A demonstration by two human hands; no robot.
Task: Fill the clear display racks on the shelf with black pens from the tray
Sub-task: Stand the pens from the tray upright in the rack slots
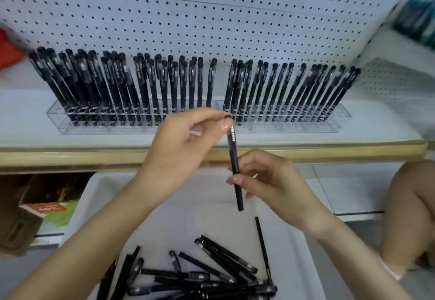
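Pen (233,153): left hand (179,144) pinches its top, right hand (270,182) grips mid-barrel.

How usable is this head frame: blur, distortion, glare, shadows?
Head view: heavy wide-angle distortion, the shelf edge bows and the pens in the clear racks fan outward; edges smear, so the red thing at left and the teal stock at upper right are unreadable; light is soft and even, no hard shadows or strong glare; the held pen at centre is fairly sharp.
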